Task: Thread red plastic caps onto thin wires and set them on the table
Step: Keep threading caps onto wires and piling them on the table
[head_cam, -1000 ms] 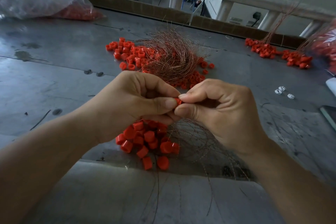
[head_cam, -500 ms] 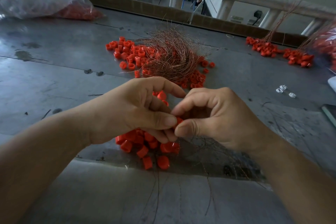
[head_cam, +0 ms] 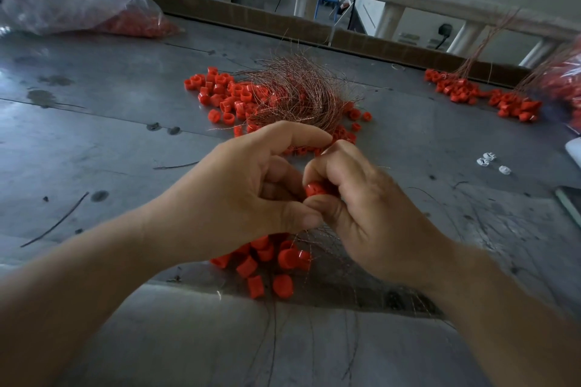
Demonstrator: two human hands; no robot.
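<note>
My left hand [head_cam: 239,195] and my right hand [head_cam: 371,214] meet above the grey table [head_cam: 94,141], thumbs touching. A red plastic cap [head_cam: 315,189] is pinched in my right hand's fingers. My left hand's forefinger and thumb are closed against it; the thin wire between them is too fine to see clearly. Below the hands lies a small heap of red caps [head_cam: 267,264] with thin wires [head_cam: 317,239] trailing toward me. Beyond the hands sits a tangle of copper wires [head_cam: 295,97] on threaded caps [head_cam: 226,97].
A clear plastic bag with red caps [head_cam: 78,6] lies at the back left. Another group of threaded caps [head_cam: 481,97] and a second bag [head_cam: 566,85] are at the back right. Small white parts [head_cam: 490,162] lie at the right. A cardboard strip [head_cam: 283,22] edges the table's far side.
Both hands have shifted a little; the right hand has turned so that the red cap shows between its fingers, and the left forefinger has lifted and stretched forward.
</note>
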